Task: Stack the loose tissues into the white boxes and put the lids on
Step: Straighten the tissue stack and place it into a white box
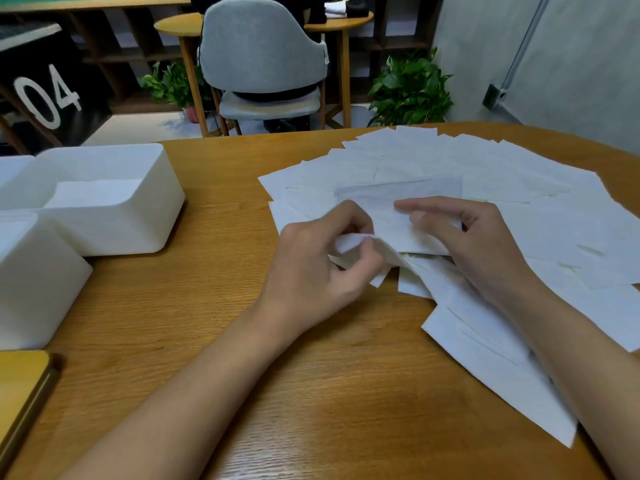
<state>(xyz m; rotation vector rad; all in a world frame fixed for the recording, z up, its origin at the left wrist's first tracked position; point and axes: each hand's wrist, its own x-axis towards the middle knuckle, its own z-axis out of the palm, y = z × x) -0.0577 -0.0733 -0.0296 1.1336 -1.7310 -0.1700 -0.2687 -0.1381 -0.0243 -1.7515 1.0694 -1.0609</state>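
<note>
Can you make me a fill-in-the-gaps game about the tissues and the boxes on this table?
1. The open white plastic box sits on the wooden table's ____ side.
2. That box already holds a flat white ____ at its bottom.
3. The left hand pinches the ____ of a loose white tissue.
4. The grey chair stands ____ the round wooden table.

Missing words: left; tissue; corner; behind
</note>
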